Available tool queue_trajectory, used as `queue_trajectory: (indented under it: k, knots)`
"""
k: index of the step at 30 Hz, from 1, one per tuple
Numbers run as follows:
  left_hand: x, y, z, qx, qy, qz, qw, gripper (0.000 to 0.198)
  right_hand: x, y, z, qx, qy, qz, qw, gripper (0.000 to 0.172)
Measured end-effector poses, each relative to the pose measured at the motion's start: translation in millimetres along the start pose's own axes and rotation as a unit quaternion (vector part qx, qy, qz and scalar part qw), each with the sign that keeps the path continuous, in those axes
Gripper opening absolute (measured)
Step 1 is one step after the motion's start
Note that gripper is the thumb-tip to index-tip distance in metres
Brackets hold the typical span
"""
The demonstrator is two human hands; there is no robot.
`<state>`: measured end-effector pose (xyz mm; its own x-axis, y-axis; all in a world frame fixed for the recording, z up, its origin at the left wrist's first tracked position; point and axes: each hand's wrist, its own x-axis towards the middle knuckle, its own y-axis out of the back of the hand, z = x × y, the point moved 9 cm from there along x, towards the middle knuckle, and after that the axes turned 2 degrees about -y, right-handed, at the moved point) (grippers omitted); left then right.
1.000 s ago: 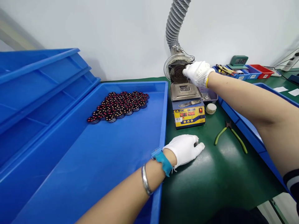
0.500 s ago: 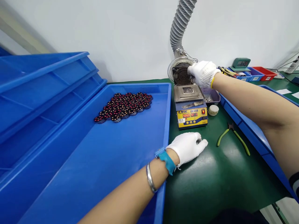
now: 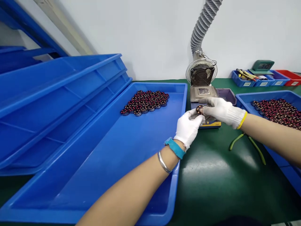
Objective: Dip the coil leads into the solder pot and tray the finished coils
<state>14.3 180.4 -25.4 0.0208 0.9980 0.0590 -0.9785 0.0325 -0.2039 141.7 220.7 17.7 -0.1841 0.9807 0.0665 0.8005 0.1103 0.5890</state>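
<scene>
A green clock (image 3: 263, 65) stands near a red bin (image 3: 290, 76).

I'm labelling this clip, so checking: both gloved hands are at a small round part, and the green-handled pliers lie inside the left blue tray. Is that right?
One slip: the green-handled pliers lie on the table, right of the left blue tray, not inside it, as the head view shows. The gloved left hand and gloved right hand are indeed at a small round part.

No legible text, clock digits (image 3: 266, 66) seemingly blurred
</scene>
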Motion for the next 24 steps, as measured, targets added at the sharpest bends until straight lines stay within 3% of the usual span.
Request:
queue_trajectory:
  k: [6,11,14,16,19,24]
  knots:
    - [-5.3,-2.0,0.5,0.011,0.035,-0.007,0.999,0.032,-8.4,-22.1,9.6,0.123,-0.036,-0.133,0.983,0.024]
    - [-5.7,-3.2,0.4,0.048,0.035,-0.022,0.998,0.033,-10.3,-17.9,13.5,0.151,-0.076,-0.143,0.975,0.011]
    - [-5.9,-3.2,-1.1,0.063,0.046,-0.020,0.997,0.033,-9.7,-14.3,17.0,0.152,-0.092,-0.139,0.974,0.012]
    - [-6.7,-4.4,-2.1,0.075,0.057,-0.025,0.995,0.033,-3.1,-5.3,17.9,0.139,-0.091,-0.111,0.980,0.013]
    - [-8.5,-8.3,-3.3,0.095,0.072,-0.044,0.992,0.033,17.9,23.8,17.7,0.108,-0.083,-0.012,0.991,0.015]
    - [-10.6,-12.7,-7.2,0.119,0.095,-0.065,0.986,0.029,60.1,70.5,15.3,-0.069,-0.102,0.125,0.984,0.029]
